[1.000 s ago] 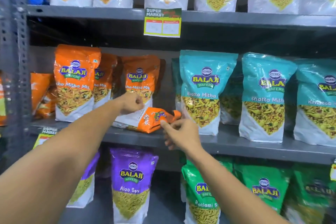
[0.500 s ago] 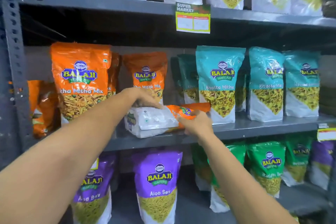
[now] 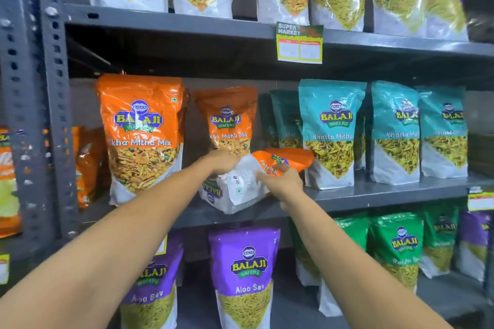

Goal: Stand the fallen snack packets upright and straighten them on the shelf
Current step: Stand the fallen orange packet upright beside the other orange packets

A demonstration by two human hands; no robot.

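Observation:
A fallen orange Tikha Mitha Mix packet [image 3: 248,184] lies tilted on the middle grey shelf [image 3: 374,196], its white bottom end toward me and its orange top raised to the right. My left hand [image 3: 223,164] grips its upper left side. My right hand [image 3: 283,181] holds its orange upper part from below. Behind it an orange packet [image 3: 227,120] stands upright, and a larger orange packet [image 3: 141,131] stands at the left. Teal Khatta Mitha packets [image 3: 331,131] stand upright to the right.
The upper shelf carries orange and purple packets with a price tag [image 3: 299,44] on its edge. The lower shelf holds purple Aloo Sev packets [image 3: 244,275] and green packets [image 3: 398,248]. A perforated grey upright [image 3: 50,88] frames the left side, with more orange packets beyond it.
Both hands have lifted the fallen packet's orange top higher, so it tilts up more steeply. The view has shifted closer and to the left.

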